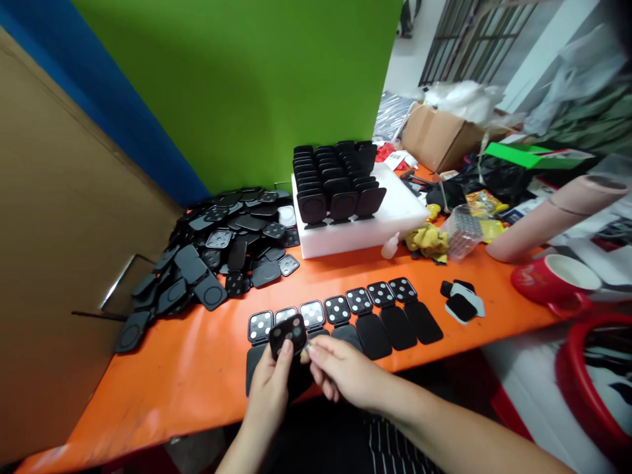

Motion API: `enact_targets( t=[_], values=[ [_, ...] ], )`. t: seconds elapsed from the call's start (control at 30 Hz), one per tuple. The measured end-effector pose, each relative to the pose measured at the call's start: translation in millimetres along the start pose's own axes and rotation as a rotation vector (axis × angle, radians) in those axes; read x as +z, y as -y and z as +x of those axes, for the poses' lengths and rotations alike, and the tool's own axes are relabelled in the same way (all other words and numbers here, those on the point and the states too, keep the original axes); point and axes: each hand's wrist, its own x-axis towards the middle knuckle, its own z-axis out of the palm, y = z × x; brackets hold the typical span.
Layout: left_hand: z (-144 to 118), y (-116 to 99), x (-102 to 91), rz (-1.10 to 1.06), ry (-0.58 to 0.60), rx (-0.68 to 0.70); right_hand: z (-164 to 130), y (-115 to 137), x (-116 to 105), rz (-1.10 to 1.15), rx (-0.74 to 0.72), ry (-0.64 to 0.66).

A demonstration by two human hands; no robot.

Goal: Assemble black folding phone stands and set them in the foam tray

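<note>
Gripping black dotted plate (288,332) with left hand (270,390); right hand (340,372) pinching its edge; no writing legible

Bright, even light; warped, blurred edges

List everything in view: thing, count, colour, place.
table: one, orange, under everything
row of dotted parts: seven laid out, black with white dots, front edge
loose pile of parts: too many to count, black, left
foam block: one, white, centre back
upright parts: many, black, on the foam
cloth: one, yellow, right of foam
mug: one, red, right
cardboard box: one, brown, back right
left hand: holds a black part
right hand: touches that part
</note>
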Motion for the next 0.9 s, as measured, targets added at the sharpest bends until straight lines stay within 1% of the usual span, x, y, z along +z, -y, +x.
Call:
enact_targets(
  t=[0.07,0.17,0.23,0.33,0.43,0.5,0.57,0.7,0.8,0.9],
  values=[
    [-8,-3,2.7,0.135,-0.011,0.098,-2,4,2,0.196,0.11,0.104],
    [-20,-6,6.1,0.195,-0.045,0.193,-6,10,5,0.398,0.188,0.14],
    [-27,-7,7.7,0.2,-0.086,0.218,-10,12,5,0.475,0.228,0.161],
    [-32,-8,10.5,0.223,-0.1,0.201,-14,11,6,0.488,0.226,0.181],
    [-32,-9,13.8,0.241,-0.111,0.183,-15,9,7,0.382,0.158,0.126],
    [-30,-11,15.0,0.232,-0.142,0.173,-16,8,8,0.351,0.141,0.107],
    [-26,-11,14.9,0.193,-0.166,0.137,-16,10,9,0.385,0.154,0.125],
    [-22,-12,15.0,0.097,-0.148,0.061,-19,13,9,0.458,0.194,0.127],
    [-28,-14,18.0,0.122,-0.199,0.104,-22,13,9,0.491,0.22,0.112],
    [-37,-17,21.1,0.175,-0.279,0.193,-25,15,9,0.587,0.26,0.127]
  ],
)
